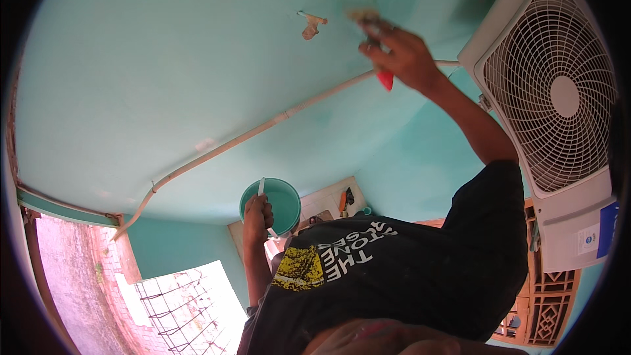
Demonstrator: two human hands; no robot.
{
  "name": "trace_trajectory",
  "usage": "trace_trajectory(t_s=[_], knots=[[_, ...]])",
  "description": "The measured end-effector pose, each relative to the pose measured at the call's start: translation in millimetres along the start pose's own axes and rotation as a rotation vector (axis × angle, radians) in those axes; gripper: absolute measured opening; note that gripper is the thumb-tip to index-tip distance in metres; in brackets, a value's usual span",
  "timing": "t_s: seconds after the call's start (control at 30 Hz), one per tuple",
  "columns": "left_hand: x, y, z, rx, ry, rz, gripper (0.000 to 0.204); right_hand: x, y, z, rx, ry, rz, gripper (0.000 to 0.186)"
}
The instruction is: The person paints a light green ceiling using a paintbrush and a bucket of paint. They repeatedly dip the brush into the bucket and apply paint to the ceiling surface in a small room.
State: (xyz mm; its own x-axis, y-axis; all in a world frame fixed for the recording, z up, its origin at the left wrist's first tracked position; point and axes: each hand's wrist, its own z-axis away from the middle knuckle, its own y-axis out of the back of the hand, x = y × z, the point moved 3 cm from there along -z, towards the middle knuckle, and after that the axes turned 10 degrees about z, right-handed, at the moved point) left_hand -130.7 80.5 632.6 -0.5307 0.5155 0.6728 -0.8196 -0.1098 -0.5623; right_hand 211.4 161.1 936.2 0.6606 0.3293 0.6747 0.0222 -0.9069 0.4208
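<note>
Wall: green, spreading above and below the pipe
Fan unit: at the pipe's right end, bulky and rigid by its look
Bucket: green, below the pipe's middle, mouth facing the view; probably thin, light plastic, though what it holds cannot be told, and any load would make it swing; best carried by the middle of the pale grip across its mouth, since a wet rim could slip
Left hand: below the pipe, fingers curled closed round that grip
Right hand: over the pipe's right part, fingers closed round the brush
Brush: tip above the pipe, blurred, so contact with the wall is unclear; likely light, with stiff red handle and soft bristles; best held near the neck, where dampness might make it slick
Scrap: tan, above the pipe, left of the brush; looks flimsy
</note>
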Motion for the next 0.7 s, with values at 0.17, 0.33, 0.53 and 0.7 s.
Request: trace_trajectory(t_s=[0.17, 0.33, 0.53, 0.7], knots=[[11.6, -8.4, 1.3, -0.008, 0.009, -0.022, 0.021, -15.4, -18.1, 25.9, -0.422, -0.291, -0.748, 0.014], [14.0, -11.6, 8.8, -0.018, 0.003, -0.023, 0.021, 53.8, 35.0, -62.2, 0.12, -0.208, -0.394, 0.016], [12.7, -6.2, 0.7, 0.007, 0.013, -0.04, 0.021, -57.2, -25.6, 23.8, -0.121, -0.044, -0.137, 0.017], [15.0, -2.3, 3.9, -0.003, -0.018, -0.033, 0.023, -31.4, -37.6, 32.4, -0.345, -0.462, -0.774, 0.01]])
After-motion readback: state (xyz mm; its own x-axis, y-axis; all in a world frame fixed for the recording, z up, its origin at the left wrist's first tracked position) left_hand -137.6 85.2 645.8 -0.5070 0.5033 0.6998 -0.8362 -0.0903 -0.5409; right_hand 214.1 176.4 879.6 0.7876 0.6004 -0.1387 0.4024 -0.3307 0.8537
